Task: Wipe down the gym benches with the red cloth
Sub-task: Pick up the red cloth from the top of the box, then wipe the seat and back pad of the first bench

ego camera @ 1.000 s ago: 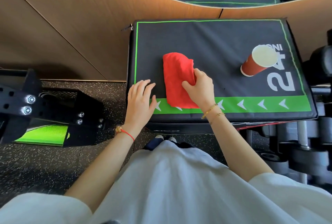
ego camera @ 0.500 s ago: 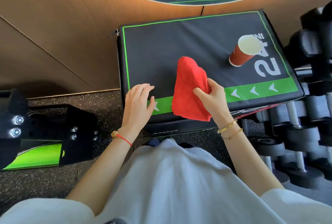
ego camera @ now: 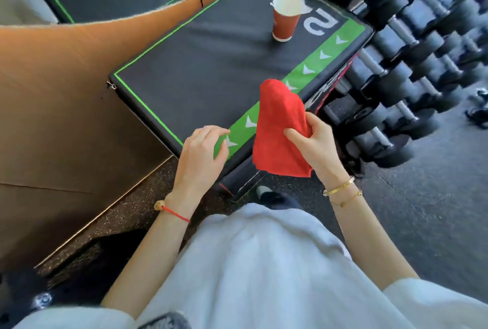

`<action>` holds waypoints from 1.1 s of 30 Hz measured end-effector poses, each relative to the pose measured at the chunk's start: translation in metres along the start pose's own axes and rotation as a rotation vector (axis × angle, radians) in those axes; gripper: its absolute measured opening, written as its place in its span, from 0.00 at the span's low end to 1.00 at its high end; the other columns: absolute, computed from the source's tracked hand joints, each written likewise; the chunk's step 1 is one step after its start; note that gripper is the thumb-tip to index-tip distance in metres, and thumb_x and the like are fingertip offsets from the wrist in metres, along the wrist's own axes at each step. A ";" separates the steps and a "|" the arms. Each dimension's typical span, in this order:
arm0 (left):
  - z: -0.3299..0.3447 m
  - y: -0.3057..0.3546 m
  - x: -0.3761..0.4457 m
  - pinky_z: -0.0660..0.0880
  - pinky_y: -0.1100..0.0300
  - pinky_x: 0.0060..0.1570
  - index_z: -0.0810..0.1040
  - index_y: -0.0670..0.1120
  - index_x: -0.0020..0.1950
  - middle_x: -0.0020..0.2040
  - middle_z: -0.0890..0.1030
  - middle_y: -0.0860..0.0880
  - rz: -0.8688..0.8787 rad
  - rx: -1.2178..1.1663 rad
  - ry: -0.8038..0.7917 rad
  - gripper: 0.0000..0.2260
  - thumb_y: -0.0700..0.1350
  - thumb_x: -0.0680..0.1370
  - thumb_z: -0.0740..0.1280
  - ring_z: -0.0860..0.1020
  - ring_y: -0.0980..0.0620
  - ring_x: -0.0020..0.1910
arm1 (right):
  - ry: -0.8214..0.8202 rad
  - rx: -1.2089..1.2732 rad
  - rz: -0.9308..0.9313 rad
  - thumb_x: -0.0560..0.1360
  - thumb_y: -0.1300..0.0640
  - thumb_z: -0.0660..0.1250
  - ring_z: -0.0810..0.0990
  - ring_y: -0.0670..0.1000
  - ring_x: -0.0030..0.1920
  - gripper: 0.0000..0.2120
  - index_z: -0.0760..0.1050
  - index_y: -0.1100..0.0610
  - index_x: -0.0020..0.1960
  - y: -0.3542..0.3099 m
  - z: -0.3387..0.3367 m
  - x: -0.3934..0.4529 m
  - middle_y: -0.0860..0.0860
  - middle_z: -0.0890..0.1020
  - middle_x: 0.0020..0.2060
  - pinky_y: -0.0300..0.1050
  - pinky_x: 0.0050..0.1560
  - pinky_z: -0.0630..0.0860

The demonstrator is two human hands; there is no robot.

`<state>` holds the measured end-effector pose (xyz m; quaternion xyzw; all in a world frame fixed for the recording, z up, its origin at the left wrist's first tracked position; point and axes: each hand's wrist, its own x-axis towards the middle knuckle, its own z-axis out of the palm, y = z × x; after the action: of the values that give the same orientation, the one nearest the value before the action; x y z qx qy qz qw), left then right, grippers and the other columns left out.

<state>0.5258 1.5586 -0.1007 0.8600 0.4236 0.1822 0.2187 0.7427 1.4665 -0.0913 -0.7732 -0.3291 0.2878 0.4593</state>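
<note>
- Filling the bottom of the view is a white garment [ego camera: 264, 276] worn by the person, with both bare forearms reaching forward from its sleeves.
- A red string bracelet [ego camera: 175, 214] circles the left wrist; two thin gold bracelets [ego camera: 340, 191] sit on the right wrist.
- A dark shoe [ego camera: 274, 196] shows just past the hem of the garment, on the speckled black floor [ego camera: 422, 196].
- The left hand [ego camera: 200, 154] hovers at the near corner of the padded box, fingers loosely bent and holding nothing; whether the fingertips touch the green strip cannot be told.
- The right hand [ego camera: 314, 144] grips the red cloth [ego camera: 280, 128], thumb pressed across its front and fingers curled behind it.
- That cloth is lifted above the near edge of the box, its lower part hanging in front of the box's side and its top peaking over the green strip.
- The padded box [ego camera: 200, 78] has a black top outlined in thin green, a broad green band of white arrows along its near edge, and large white numerals at the far end.
- A red paper cup [ego camera: 286, 18] stands upright on the far part of the top, beside the numerals, well apart from the cloth.
- A wood-coloured wall panel [ego camera: 66, 91] runs along the left of the box.
- Rows of black dumbbells [ego camera: 422, 51] on a rack fill the right side.
</note>
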 end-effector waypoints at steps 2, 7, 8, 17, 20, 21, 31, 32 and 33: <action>-0.002 0.000 -0.006 0.73 0.51 0.60 0.80 0.45 0.58 0.56 0.81 0.49 0.072 -0.011 -0.055 0.09 0.41 0.79 0.65 0.77 0.47 0.56 | 0.080 0.007 0.048 0.70 0.60 0.71 0.73 0.44 0.35 0.06 0.77 0.58 0.47 0.008 -0.002 -0.029 0.46 0.78 0.35 0.43 0.40 0.72; -0.001 0.014 -0.026 0.73 0.50 0.61 0.80 0.46 0.58 0.55 0.82 0.49 0.255 -0.061 -0.170 0.09 0.41 0.79 0.65 0.77 0.48 0.57 | 0.270 0.045 0.168 0.70 0.61 0.71 0.75 0.46 0.39 0.07 0.78 0.58 0.48 0.026 -0.011 -0.106 0.50 0.80 0.38 0.45 0.43 0.73; 0.000 0.020 -0.030 0.73 0.50 0.61 0.80 0.46 0.58 0.56 0.82 0.49 0.287 -0.075 -0.196 0.09 0.41 0.79 0.65 0.78 0.48 0.57 | 0.307 0.055 0.187 0.70 0.61 0.71 0.75 0.46 0.39 0.07 0.78 0.56 0.48 0.029 -0.014 -0.122 0.49 0.80 0.38 0.44 0.43 0.73; 0.021 0.088 -0.081 0.74 0.48 0.60 0.80 0.46 0.59 0.56 0.82 0.50 0.595 -0.111 -0.413 0.10 0.42 0.80 0.64 0.77 0.49 0.56 | 0.653 0.114 0.323 0.70 0.60 0.70 0.73 0.40 0.34 0.05 0.76 0.53 0.44 0.068 -0.046 -0.261 0.42 0.78 0.34 0.39 0.39 0.70; 0.033 0.117 -0.113 0.74 0.50 0.60 0.80 0.45 0.59 0.56 0.82 0.49 0.690 -0.143 -0.462 0.10 0.42 0.79 0.64 0.78 0.50 0.55 | 0.772 0.128 0.365 0.70 0.59 0.71 0.73 0.40 0.34 0.04 0.76 0.53 0.43 0.086 -0.059 -0.312 0.42 0.78 0.34 0.38 0.38 0.70; 0.036 0.124 -0.122 0.74 0.50 0.60 0.80 0.45 0.59 0.56 0.82 0.49 0.710 -0.152 -0.472 0.10 0.41 0.79 0.64 0.78 0.50 0.56 | 0.794 0.133 0.373 0.70 0.59 0.71 0.73 0.40 0.34 0.05 0.77 0.53 0.43 0.090 -0.062 -0.325 0.42 0.79 0.34 0.37 0.38 0.70; 0.085 0.218 -0.272 0.73 0.51 0.60 0.80 0.44 0.58 0.55 0.82 0.48 0.890 -0.183 -0.587 0.10 0.41 0.79 0.64 0.78 0.48 0.56 | 0.986 0.161 0.464 0.70 0.62 0.71 0.75 0.39 0.36 0.07 0.77 0.56 0.47 0.149 -0.120 -0.512 0.43 0.80 0.37 0.35 0.40 0.72; 0.090 0.227 -0.289 0.73 0.51 0.59 0.80 0.44 0.58 0.55 0.82 0.48 0.896 -0.185 -0.596 0.09 0.41 0.79 0.64 0.78 0.47 0.55 | 0.996 0.158 0.471 0.70 0.62 0.71 0.76 0.40 0.36 0.07 0.78 0.56 0.47 0.155 -0.128 -0.531 0.42 0.80 0.37 0.35 0.41 0.72; 0.095 0.235 -0.306 0.73 0.51 0.59 0.80 0.44 0.58 0.55 0.82 0.48 0.898 -0.190 -0.603 0.09 0.41 0.79 0.65 0.78 0.47 0.55 | 1.001 0.151 0.479 0.70 0.61 0.72 0.76 0.40 0.37 0.07 0.78 0.56 0.47 0.160 -0.136 -0.549 0.43 0.81 0.37 0.36 0.41 0.73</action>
<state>0.5496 1.1616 -0.0951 0.9468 -0.0849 0.0404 0.3078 0.5449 0.9131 -0.1011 -0.8336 0.1357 0.0045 0.5354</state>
